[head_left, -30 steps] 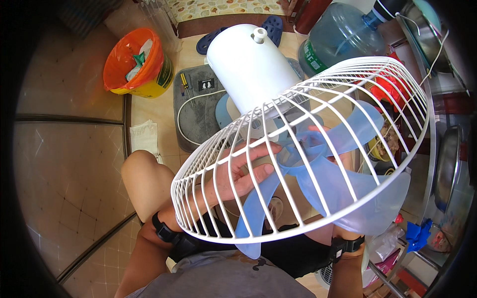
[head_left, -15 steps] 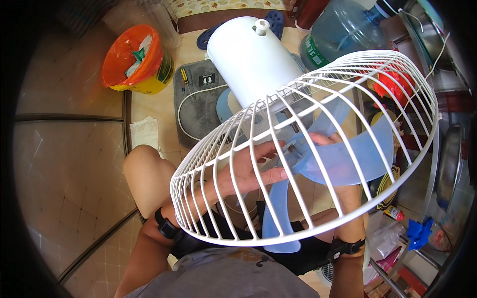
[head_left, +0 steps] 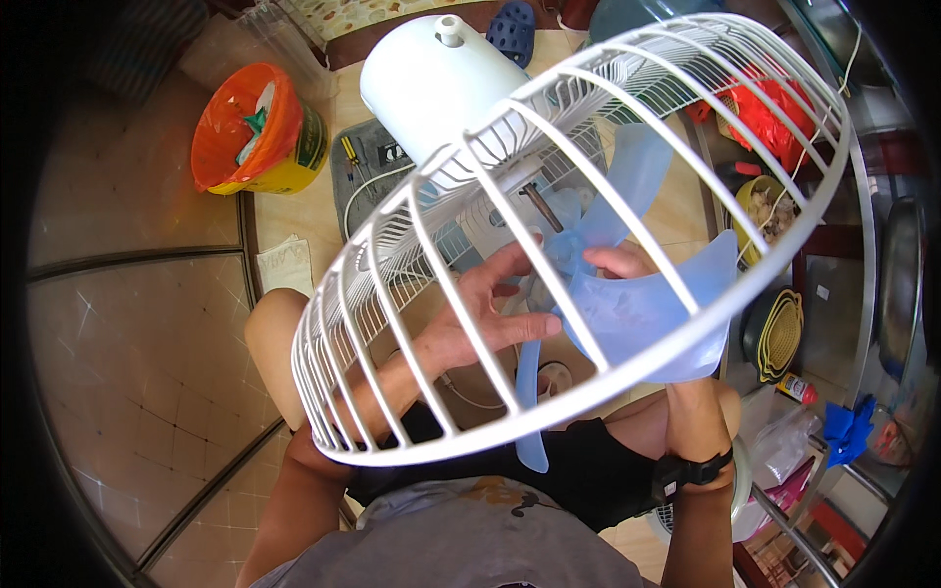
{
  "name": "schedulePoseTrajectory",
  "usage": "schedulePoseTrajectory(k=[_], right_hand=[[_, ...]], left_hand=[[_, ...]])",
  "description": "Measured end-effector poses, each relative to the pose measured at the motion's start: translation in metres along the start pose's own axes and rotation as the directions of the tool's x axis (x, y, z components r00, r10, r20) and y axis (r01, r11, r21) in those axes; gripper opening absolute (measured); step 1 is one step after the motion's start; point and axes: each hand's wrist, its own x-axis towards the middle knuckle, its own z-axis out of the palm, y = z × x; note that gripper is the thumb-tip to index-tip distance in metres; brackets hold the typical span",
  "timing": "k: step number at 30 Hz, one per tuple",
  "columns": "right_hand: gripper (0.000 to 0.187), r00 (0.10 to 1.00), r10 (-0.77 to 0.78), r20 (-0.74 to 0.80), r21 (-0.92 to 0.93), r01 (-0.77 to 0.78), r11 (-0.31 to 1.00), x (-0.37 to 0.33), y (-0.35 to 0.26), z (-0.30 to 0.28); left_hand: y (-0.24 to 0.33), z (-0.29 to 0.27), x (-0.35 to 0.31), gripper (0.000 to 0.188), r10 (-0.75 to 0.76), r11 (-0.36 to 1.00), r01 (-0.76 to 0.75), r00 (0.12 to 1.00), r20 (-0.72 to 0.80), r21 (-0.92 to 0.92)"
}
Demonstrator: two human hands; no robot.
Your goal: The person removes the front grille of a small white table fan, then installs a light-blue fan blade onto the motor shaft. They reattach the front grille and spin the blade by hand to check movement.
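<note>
A translucent blue fan blade is inside the white wire guard of an electric fan. My left hand reaches behind the wires and grips the blade's hub between thumb and fingers. On the other side of the hub, my right hand holds the blade, its palm partly hidden behind one wing. The tip of the metal shaft is right at the hub; whether the shaft has entered it I cannot tell. Behind the guard is the white motor housing, with a knob on top.
An orange-lined yellow bucket stands at the far left, near screwdrivers on the grey fan base. A folded cloth lies on the floor. Shelving at right holds a red bag and yellow baskets.
The blade's hub has come closer to the shaft tip, both hands still on it. The guard and motor housing have shifted up and left in view, and the guard has tilted.
</note>
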Motion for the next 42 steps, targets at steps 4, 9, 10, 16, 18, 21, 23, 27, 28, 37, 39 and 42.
schedulePoseTrajectory(k=[4,9,10,16,18,21,23,27,28,37,39,42], right_hand=[[0.054,0.996,0.047,-0.082,-0.064,-0.052,0.997,-0.003,-0.016,-0.003],[0.034,0.990,-0.018,-0.139,-0.084,0.007,0.996,-0.001,-0.025,-0.011],[0.031,0.988,-0.082,-0.134,-0.023,0.080,0.997,-0.002,-0.025,-0.012],[0.025,0.907,0.295,-0.299,0.204,-0.242,0.949,-0.005,-0.023,-0.014],[0.030,0.831,0.518,-0.201,0.428,-0.401,0.810,-0.003,-0.029,-0.013],[0.051,0.802,0.597,-0.009,0.587,-0.479,0.653,0.003,-0.038,-0.007],[0.060,0.833,0.554,0.006,0.620,-0.437,0.651,0.000,-0.046,-0.006],[0.081,0.869,0.495,-0.026,0.613,-0.377,0.694,-0.003,-0.040,-0.004],[0.081,0.868,0.496,-0.030,0.547,-0.402,0.734,-0.002,-0.034,-0.006],[0.097,0.972,0.230,0.039,0.227,-0.233,0.946,-0.005,-0.008,-0.030],[0.102,0.955,0.290,0.061,0.367,-0.292,0.883,-0.004,-0.010,-0.030],[0.101,0.949,0.300,0.096,0.548,-0.302,0.780,-0.003,-0.012,-0.036]], left_hand=[[0.002,0.002,0.001,0.105,0.062,0.994,-0.059,0.997,-0.037,0.093],[0.001,0.004,0.002,0.105,0.108,0.982,-0.091,0.990,-0.096,0.166],[0.001,0.004,0.003,0.105,0.123,0.981,-0.106,0.988,-0.099,0.163],[0.004,0.008,0.006,0.108,0.121,0.979,-0.102,0.987,-0.102,0.174],[0.006,0.009,0.004,0.109,0.136,0.973,-0.116,0.987,-0.091,0.200],[0.007,0.008,0.002,0.110,0.184,0.952,-0.156,0.979,-0.084,0.263],[0.006,0.009,0.000,0.110,0.219,0.932,-0.180,0.971,-0.093,0.314],[0.006,0.007,-0.001,0.113,0.314,0.896,-0.288,0.949,-0.023,0.338],[0.006,0.005,-0.001,0.114,0.368,0.858,-0.342,0.930,0.007,0.382],[0.005,0.008,-0.002,0.110,0.416,0.819,-0.398,0.908,0.050,0.414],[0.003,0.009,0.000,0.109,0.447,0.801,-0.423,0.893,0.046,0.423],[0.002,0.008,0.002,0.106,0.467,0.809,-0.443,0.884,0.035,0.387]])
